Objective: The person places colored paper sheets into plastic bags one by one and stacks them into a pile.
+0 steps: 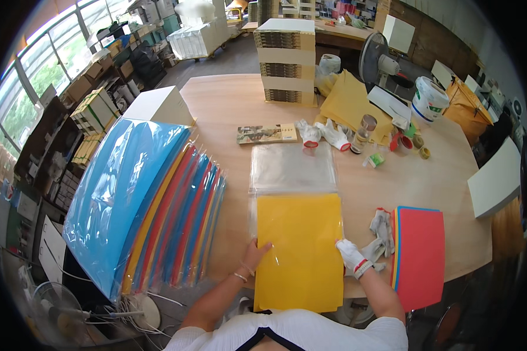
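We are holding the yellow paper [299,251] flat with both hands, left hand [253,255] at nine o'clock, right hand [352,255] at three, sliding it straight into the clear bag [293,168].

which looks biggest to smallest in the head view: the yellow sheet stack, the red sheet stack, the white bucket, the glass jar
1. yellow sheet stack
2. red sheet stack
3. white bucket
4. glass jar
The bucket and jar lie farther from the camera and near the fisheye rim, so they may look smaller than they are.

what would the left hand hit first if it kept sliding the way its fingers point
The left hand rests bare on the left edge of the yellow sheets, fingers pointing right and slightly away. It would stay on them, then probably meet the gloved right hand at the far edge.
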Action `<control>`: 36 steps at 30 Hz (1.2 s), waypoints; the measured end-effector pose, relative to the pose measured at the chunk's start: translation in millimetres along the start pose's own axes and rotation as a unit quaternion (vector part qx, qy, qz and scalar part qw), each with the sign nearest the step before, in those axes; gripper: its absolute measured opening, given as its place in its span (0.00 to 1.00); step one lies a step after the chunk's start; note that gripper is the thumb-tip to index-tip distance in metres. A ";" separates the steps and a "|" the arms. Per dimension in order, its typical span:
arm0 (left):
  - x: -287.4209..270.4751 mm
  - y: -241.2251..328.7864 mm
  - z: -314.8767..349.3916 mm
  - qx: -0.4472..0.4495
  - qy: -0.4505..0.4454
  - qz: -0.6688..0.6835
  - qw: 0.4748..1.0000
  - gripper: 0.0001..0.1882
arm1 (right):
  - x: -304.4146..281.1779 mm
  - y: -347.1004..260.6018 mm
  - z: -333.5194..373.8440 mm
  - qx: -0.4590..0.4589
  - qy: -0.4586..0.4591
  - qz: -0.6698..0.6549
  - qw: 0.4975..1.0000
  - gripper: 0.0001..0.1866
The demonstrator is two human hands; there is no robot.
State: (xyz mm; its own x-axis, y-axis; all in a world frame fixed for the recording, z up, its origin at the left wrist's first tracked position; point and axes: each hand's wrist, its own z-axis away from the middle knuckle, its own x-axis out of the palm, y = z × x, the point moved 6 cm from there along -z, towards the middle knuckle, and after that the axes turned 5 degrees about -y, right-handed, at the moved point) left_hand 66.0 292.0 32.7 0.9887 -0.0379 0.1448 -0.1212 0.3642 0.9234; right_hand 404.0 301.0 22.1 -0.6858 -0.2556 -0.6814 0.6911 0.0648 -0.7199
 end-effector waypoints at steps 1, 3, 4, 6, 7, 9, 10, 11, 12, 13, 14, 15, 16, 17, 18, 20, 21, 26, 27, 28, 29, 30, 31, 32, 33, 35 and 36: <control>-1.8 -4.5 12.3 0.005 -0.002 0.005 1.000 0.21 | 3.1 -22.3 20.4 -0.107 0.003 0.204 0.973 0.09; -9.2 -11.6 33.5 0.005 -0.013 0.014 1.000 0.20 | 22.2 -13.8 44.4 0.035 0.039 -0.073 0.996 0.05; -7.4 -18.0 44.5 0.000 -0.028 0.020 0.999 0.20 | 42.3 5.3 59.3 0.023 0.073 -0.104 0.992 0.05; -13.3 -29.4 67.0 0.016 -0.035 -0.001 0.999 0.21 | 56.5 2.6 90.5 0.013 0.113 -0.064 0.991 0.05; -20.3 -37.4 81.5 0.022 -0.031 -0.012 0.999 0.21 | 51.7 -31.9 104.5 0.017 0.117 0.005 0.993 0.06; -32.1 -53.2 100.2 0.017 -0.031 -0.121 0.992 0.23 | 58.6 -60.6 137.3 0.047 0.134 0.063 0.988 0.06; -35.6 -54.4 106.4 0.021 -0.031 -0.175 0.984 0.23 | 64.0 -63.5 150.2 0.066 0.145 0.050 0.986 0.06; -35.8 -56.7 114.8 0.025 -0.047 -0.166 0.985 0.23 | 69.2 -70.1 162.8 0.052 0.199 0.094 0.974 0.06; -35.4 -58.8 124.6 0.030 -0.061 -0.156 0.985 0.24 | 75.5 -76.3 179.1 0.046 0.251 0.138 0.957 0.05; -37.7 -56.7 132.0 0.036 -0.073 -0.149 0.985 0.24 | 82.8 -76.2 182.4 0.031 0.209 0.165 0.963 0.06; -39.0 -63.5 133.3 0.016 -0.102 -0.129 0.986 0.25 | 87.1 -73.1 186.5 0.016 0.166 0.191 0.967 0.06; -40.4 -73.6 131.6 -0.004 -0.131 -0.108 0.986 0.26 | 91.9 -69.9 189.4 0.001 0.123 0.217 0.968 0.07; -39.1 -75.6 125.9 -0.018 -0.158 -0.087 0.983 0.27 | 89.6 -65.9 181.9 0.068 0.052 0.198 0.977 0.12; -38.5 -77.1 122.0 -0.032 -0.186 -0.067 0.980 0.28 | 80.9 -64.1 179.4 0.139 0.067 0.113 0.981 0.14; -40.3 -76.7 121.6 -0.016 -0.206 -0.178 0.962 0.30 | 74.7 -64.4 179.0 0.207 0.081 0.027 0.975 0.16; -41.5 -44.3 118.5 -0.059 -0.272 -0.430 0.859 0.32 | 66.2 -58.3 179.5 0.265 0.115 -0.122 0.950 0.21; -56.0 -38.1 95.5 -0.069 -0.260 -0.459 0.847 0.31 | 62.5 -53.3 181.2 0.272 0.098 -0.112 0.951 0.21; -56.7 38.9 -37.7 0.147 0.064 -0.379 0.912 0.23 | 55.5 -62.5 170.6 0.144 -0.023 0.137 0.980 0.20; -56.3 22.5 -71.3 0.110 0.071 -0.373 0.919 0.22 | 59.2 -58.3 167.7 0.086 -0.052 0.221 0.970 0.19; -53.3 13.5 -99.3 0.074 0.079 -0.365 0.925 0.21 | 60.1 -35.5 163.0 0.160 -0.051 0.204 0.964 0.17; -48.3 11.2 -115.1 0.036 0.089 -0.359 0.929 0.20 | 36.2 -50.3 154.3 0.185 0.007 0.185 0.965 0.17; -43.7 13.9 -127.1 0.047 0.095 -0.390 0.915 0.19 | 10.2 -66.2 139.9 0.207 0.064 0.166 0.962 0.17; -34.7 16.6 -133.7 0.055 0.095 -0.424 0.899 0.19 | -14.7 -77.0 130.1 0.236 0.122 0.144 0.953 0.16; -29.2 17.4 -137.2 0.063 0.094 -0.459 0.881 0.18 | -28.0 -71.9 113.1 0.203 0.170 0.141 0.954 0.17; -34.2 10.4 -146.3 0.051 0.090 -0.421 0.901 0.18 | -33.2 -57.0 89.5 0.163 0.219 0.136 0.952 0.17; -48.4 -6.5 -166.4 0.032 0.086 -0.349 0.933 0.18 | -14.7 -5.4 32.6 0.147 0.186 -0.004 0.972 0.17; -44.2 -3.9 -168.4 0.043 0.066 -0.382 0.921 0.18 | -11.8 7.1 12.7 0.152 0.160 -0.036 0.975 0.17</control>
State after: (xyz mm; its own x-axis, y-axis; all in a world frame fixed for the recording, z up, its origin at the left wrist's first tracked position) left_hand 37.6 448.9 -37.1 0.7901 -0.1365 -0.5976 0.6127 0.2025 0.7639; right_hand 420.0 292.2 26.7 -0.7372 0.0677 -0.6722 0.6413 -0.2429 -0.7278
